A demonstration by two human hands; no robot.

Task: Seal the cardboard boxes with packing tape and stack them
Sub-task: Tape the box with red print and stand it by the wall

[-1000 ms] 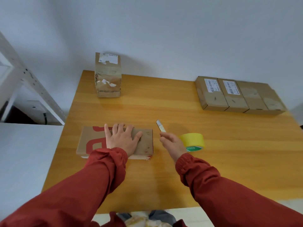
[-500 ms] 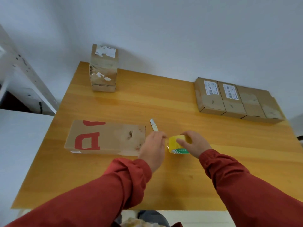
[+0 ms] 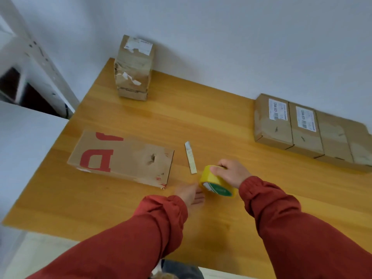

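The right hand (image 3: 231, 175) curls over the yellow packing tape roll (image 3: 216, 183), holding it tilted above the tabletop (image 3: 221, 121). The left hand (image 3: 189, 195) reaches the roll's near edge, too blurred to tell whether it pinches anything. The flat red-printed cardboard box (image 3: 122, 158) lies to the left, touched by neither hand, so it may skid once tape is pressed on. The slim white cutter (image 3: 190, 158) between box and roll could nick a finger. The tape's free end is hidden.

My left hand (image 3: 190, 195) and right hand (image 3: 233, 174) bare on my feed, rust-red long sleeves (image 3: 291, 228) behind both, loose creased cloth, gathered elastic cuffs (image 3: 254, 184) puckered just behind each wrist
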